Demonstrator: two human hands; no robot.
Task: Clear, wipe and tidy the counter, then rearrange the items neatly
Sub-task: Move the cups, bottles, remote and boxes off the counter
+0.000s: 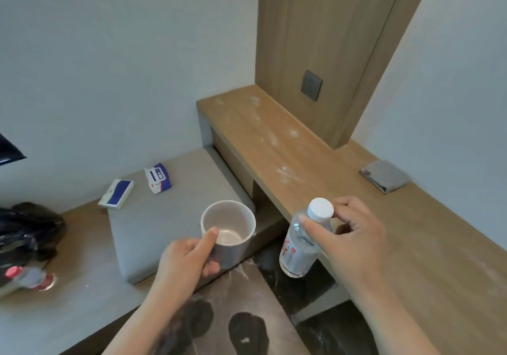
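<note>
So my left hand (189, 256) is curled round the cup (229, 234) and my right hand (354, 242) pinches the bottle (299, 247) near its cap (320, 209), both up in the air beside the wooden counter (315, 146), I think so the grey cloth (384, 176) there can wipe its white spots (286, 173)

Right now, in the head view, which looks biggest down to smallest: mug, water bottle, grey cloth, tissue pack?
1. mug and water bottle: alike, both nearest the camera, so unranked
2. grey cloth
3. tissue pack
</note>
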